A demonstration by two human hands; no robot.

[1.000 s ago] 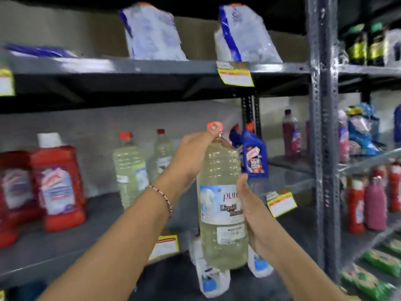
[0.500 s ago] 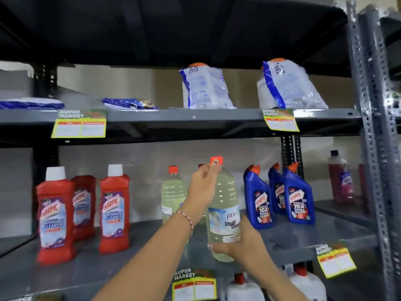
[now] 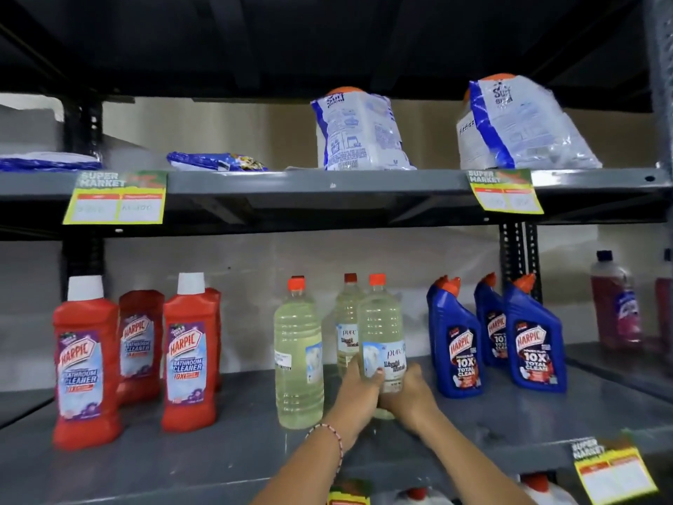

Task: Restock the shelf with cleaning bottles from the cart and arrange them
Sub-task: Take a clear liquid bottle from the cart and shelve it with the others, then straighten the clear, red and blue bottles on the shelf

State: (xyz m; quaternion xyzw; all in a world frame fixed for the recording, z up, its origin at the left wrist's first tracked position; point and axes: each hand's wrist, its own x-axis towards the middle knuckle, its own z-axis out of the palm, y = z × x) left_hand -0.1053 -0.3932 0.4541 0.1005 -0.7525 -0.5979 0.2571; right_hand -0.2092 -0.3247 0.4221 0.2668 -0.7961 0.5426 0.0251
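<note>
A clear bottle of pale yellow liquid with a red cap (image 3: 380,333) stands upright on the grey middle shelf (image 3: 218,457). My left hand (image 3: 358,390) and my right hand (image 3: 409,395) both wrap its lower part. Two matching bottles stand close by: one to the left (image 3: 298,351), one just behind (image 3: 347,322). Red Harpic bathroom cleaner bottles (image 3: 189,355) line the shelf's left side. Blue Harpic toilet cleaner bottles (image 3: 455,340) stand to the right.
The shelf above (image 3: 327,184) carries white and blue detergent bags (image 3: 358,131) and yellow price tags (image 3: 116,198). A dark post (image 3: 519,256) and a pink bottle (image 3: 615,304) stand at the right. White bottles with red caps (image 3: 539,486) show below.
The bottle went from held up in the air to standing on the shelf beside the matching bottles. My left hand slid from its cap down to its lower body.
</note>
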